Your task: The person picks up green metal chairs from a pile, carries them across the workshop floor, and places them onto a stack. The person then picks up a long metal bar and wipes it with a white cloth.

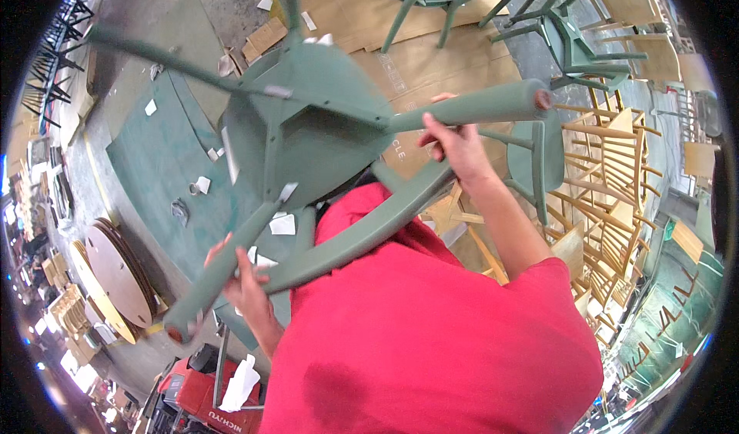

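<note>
A green chair (331, 153) is held tilted in front of me, with the underside of its seat facing up and its legs sticking out. My left hand (250, 289) is closed around the leg at the lower left, next to the curved back rail. On the right, my right hand (460, 150) grips the other near leg beside the rail's far end. The curved rail lies across my red shirt. The far legs are blurred, and small pale pieces sit on the frame under the seat.
More green chairs (566, 45) stand at the upper right on cardboard (454, 68). Stacked bare wooden chairs (608, 172) are on my right. Round boards (119, 272) lean at the left, a red machine (196, 392) stands lower left, and a green sheet (165, 157) with scraps covers the floor.
</note>
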The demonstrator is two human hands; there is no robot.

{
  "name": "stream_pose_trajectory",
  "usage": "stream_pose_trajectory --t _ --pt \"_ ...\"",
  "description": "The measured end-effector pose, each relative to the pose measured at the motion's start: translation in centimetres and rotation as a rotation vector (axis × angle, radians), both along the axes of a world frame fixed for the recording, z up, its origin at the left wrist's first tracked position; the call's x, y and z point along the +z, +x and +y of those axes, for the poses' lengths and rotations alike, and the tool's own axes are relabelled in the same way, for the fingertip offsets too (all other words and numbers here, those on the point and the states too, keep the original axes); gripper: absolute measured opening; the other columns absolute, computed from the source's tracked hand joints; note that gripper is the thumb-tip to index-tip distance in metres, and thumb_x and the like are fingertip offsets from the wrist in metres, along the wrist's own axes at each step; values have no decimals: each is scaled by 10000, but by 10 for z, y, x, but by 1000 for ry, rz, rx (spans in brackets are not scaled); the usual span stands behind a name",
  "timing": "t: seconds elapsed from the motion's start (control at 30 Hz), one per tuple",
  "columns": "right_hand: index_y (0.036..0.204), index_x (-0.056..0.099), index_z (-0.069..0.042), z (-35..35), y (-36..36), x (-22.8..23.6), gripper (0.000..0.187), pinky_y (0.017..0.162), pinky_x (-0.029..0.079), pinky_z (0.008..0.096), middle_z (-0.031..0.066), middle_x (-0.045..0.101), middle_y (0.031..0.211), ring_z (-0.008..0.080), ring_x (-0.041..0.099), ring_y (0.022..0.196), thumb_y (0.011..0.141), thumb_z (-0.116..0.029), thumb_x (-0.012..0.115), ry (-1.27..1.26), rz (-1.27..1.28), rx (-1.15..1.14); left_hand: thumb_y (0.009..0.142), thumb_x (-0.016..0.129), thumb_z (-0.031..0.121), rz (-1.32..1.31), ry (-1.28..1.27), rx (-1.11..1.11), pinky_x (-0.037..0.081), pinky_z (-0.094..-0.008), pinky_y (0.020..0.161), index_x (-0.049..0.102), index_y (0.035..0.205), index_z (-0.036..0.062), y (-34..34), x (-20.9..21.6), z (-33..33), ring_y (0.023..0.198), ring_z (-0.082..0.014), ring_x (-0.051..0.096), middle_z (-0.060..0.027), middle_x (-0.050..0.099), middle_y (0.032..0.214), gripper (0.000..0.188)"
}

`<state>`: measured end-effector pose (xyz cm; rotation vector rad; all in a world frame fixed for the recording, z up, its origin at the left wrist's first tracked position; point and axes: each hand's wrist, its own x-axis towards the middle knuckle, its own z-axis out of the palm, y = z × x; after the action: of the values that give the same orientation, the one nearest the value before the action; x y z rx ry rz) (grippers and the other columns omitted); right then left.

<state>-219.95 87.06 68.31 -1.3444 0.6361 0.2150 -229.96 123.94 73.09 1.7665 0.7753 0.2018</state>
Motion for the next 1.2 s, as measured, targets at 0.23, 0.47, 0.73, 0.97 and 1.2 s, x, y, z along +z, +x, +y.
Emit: stream_pose_trajectory --t 0.23,0.47,0.73,0.97,1.2 --pt "1281 480 -96 -19 -61 -14 379 491 416 218 33 608 992 136 680 757 968 -172 681 -185 11 -266 941 725 140 -9 -213 -357 489 -228 532 569 1251 76 69 -71 3 959 -110 599 -47 607 1226 353" --pt "1274 504 -102 -42 -84 -76 326 495 436 231 39 618 922 121 661 710 987 -146 650 -290 -46 -350 937 731 144 -46 -279 -539 515 -246 523 560 1234 72 109 -158 -19 877 -113 598 -43 592 1151 350" --pt "1317 459 -69 -102 -35 -139 404 491 428 233 55 623 928 138 685 711 976 -130 666 -304 -34 -305 939 722 113 13 -394 -428 500 -228 511 526 1250 92 126 -230 -82 880 -100 586 -37 569 1162 369" --pt "1305 468 -98 -208 35 -173 396 496 421 223 38 632 910 109 661 712 971 -133 678 -319 12 -22 936 695 38 -23 -381 -286 552 -241 626 507 1262 76 90 -281 -164 846 -107 604 -64 567 1177 378" --pt "1281 467 -110 -282 21 -165 367 501 429 237 44 626 953 111 664 733 972 -90 665 -332 51 33 960 645 11 48 -293 -265 555 -289 723 490 1297 42 62 -237 -252 843 -119 602 -77 534 1235 372"
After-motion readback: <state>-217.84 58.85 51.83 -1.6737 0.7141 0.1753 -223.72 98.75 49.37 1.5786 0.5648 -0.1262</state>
